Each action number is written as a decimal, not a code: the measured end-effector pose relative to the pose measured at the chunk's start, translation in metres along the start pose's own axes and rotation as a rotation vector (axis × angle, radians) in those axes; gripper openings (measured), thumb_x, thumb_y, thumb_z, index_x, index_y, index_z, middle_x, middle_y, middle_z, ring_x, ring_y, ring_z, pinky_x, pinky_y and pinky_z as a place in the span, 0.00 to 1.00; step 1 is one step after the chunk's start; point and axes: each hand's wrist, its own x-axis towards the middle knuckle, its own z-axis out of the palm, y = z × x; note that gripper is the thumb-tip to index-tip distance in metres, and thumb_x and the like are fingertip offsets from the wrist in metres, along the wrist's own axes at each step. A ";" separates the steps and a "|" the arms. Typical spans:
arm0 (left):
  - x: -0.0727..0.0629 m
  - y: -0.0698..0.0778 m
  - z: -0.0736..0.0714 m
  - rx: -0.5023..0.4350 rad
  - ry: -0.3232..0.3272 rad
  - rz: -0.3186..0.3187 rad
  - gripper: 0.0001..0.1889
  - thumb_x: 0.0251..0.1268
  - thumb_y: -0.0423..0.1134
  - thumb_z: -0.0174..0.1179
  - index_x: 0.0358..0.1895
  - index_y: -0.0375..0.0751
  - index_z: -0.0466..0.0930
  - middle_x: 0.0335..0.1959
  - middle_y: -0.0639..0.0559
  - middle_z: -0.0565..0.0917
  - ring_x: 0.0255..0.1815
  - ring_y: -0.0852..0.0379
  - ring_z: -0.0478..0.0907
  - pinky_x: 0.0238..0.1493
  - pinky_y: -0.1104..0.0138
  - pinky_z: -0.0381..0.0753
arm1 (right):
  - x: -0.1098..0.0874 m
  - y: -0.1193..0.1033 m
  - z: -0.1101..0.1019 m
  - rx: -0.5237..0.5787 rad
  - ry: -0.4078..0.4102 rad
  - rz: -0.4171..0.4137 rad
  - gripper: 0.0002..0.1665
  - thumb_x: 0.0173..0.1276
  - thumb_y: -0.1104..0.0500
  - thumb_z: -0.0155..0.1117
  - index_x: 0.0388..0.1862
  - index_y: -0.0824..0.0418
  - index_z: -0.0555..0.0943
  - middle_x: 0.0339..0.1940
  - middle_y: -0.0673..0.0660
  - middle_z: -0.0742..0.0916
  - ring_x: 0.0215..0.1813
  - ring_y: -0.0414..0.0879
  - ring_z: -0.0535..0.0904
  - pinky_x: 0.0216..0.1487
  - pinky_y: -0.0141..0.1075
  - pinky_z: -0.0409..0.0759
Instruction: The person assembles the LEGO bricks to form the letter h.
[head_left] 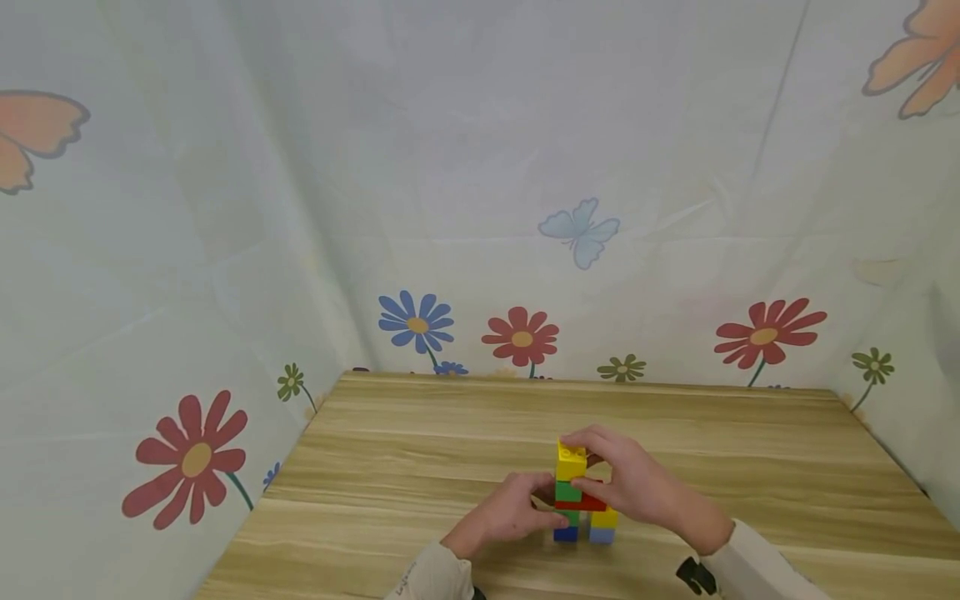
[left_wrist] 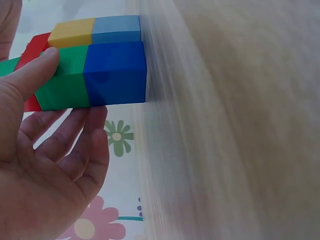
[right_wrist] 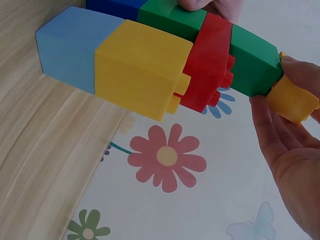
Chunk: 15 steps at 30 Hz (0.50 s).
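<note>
A small structure of toy building blocks stands on the table. One leg is a dark blue block [left_wrist: 116, 72] under a green block [left_wrist: 65, 77]; the other is a light blue block [right_wrist: 75, 47] under a yellow block [right_wrist: 140, 65]. A red block [right_wrist: 207, 62] bridges both legs, with a second green block [right_wrist: 255, 60] on it. My left hand [head_left: 513, 507] holds the lower green block between thumb and fingers. My right hand [head_left: 637, 479] grips the top yellow block [head_left: 572, 467], which looks slightly tilted in the right wrist view. I cannot tell whether it is fully seated.
The wood-grain table [head_left: 390, 450] extends around the structure. Behind and beside it hangs a pale curtain [head_left: 465, 167] printed with flowers and butterflies. Bare studs of the red and lower yellow blocks show in the right wrist view.
</note>
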 end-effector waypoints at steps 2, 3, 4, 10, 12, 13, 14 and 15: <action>0.000 0.000 0.000 0.001 0.001 0.001 0.12 0.58 0.44 0.67 0.46 0.52 0.81 0.37 0.67 0.81 0.39 0.69 0.76 0.44 0.69 0.76 | 0.000 0.001 0.000 0.001 0.001 0.001 0.30 0.54 0.68 0.73 0.56 0.62 0.75 0.49 0.51 0.81 0.44 0.42 0.78 0.41 0.35 0.81; 0.000 0.000 0.001 0.001 0.001 0.000 0.12 0.58 0.44 0.67 0.46 0.52 0.81 0.37 0.66 0.81 0.39 0.69 0.76 0.44 0.70 0.76 | 0.000 0.001 0.000 0.004 0.001 0.002 0.30 0.53 0.68 0.73 0.56 0.62 0.75 0.49 0.51 0.81 0.44 0.41 0.78 0.41 0.35 0.81; 0.000 0.000 0.001 -0.001 0.001 -0.002 0.12 0.58 0.44 0.67 0.45 0.51 0.81 0.37 0.66 0.81 0.39 0.69 0.76 0.43 0.70 0.76 | 0.000 0.001 0.000 0.006 0.001 0.006 0.30 0.53 0.68 0.73 0.56 0.61 0.75 0.49 0.51 0.81 0.43 0.41 0.78 0.41 0.35 0.81; 0.000 0.001 0.001 -0.010 -0.002 -0.009 0.12 0.58 0.43 0.67 0.45 0.50 0.81 0.37 0.66 0.81 0.39 0.69 0.76 0.42 0.71 0.76 | 0.000 -0.001 -0.001 0.006 0.001 0.025 0.30 0.53 0.68 0.73 0.56 0.58 0.76 0.49 0.51 0.81 0.43 0.40 0.79 0.42 0.35 0.81; 0.000 0.001 0.001 -0.010 -0.003 -0.009 0.12 0.58 0.43 0.67 0.45 0.50 0.81 0.37 0.66 0.81 0.39 0.69 0.76 0.42 0.71 0.76 | 0.000 -0.001 -0.001 0.003 0.001 0.034 0.30 0.53 0.67 0.73 0.56 0.58 0.76 0.50 0.50 0.81 0.43 0.40 0.79 0.42 0.34 0.80; 0.000 0.002 0.001 -0.010 -0.002 -0.009 0.12 0.58 0.43 0.67 0.45 0.50 0.81 0.37 0.66 0.81 0.39 0.69 0.76 0.42 0.71 0.76 | 0.001 -0.001 -0.001 0.003 -0.001 0.036 0.30 0.53 0.67 0.73 0.56 0.58 0.76 0.49 0.50 0.81 0.43 0.40 0.79 0.42 0.34 0.80; 0.000 0.002 0.001 -0.011 -0.001 -0.007 0.12 0.59 0.43 0.67 0.45 0.50 0.81 0.37 0.66 0.81 0.39 0.69 0.76 0.42 0.71 0.76 | 0.001 -0.001 -0.001 0.005 -0.004 0.040 0.30 0.54 0.67 0.73 0.56 0.58 0.76 0.50 0.50 0.81 0.43 0.40 0.79 0.42 0.34 0.80; 0.000 0.002 0.001 -0.012 -0.001 -0.005 0.12 0.59 0.43 0.66 0.45 0.50 0.81 0.37 0.66 0.81 0.39 0.69 0.76 0.42 0.71 0.76 | 0.001 -0.001 -0.001 0.005 -0.007 0.043 0.30 0.54 0.67 0.73 0.56 0.58 0.76 0.50 0.50 0.81 0.43 0.40 0.79 0.42 0.34 0.80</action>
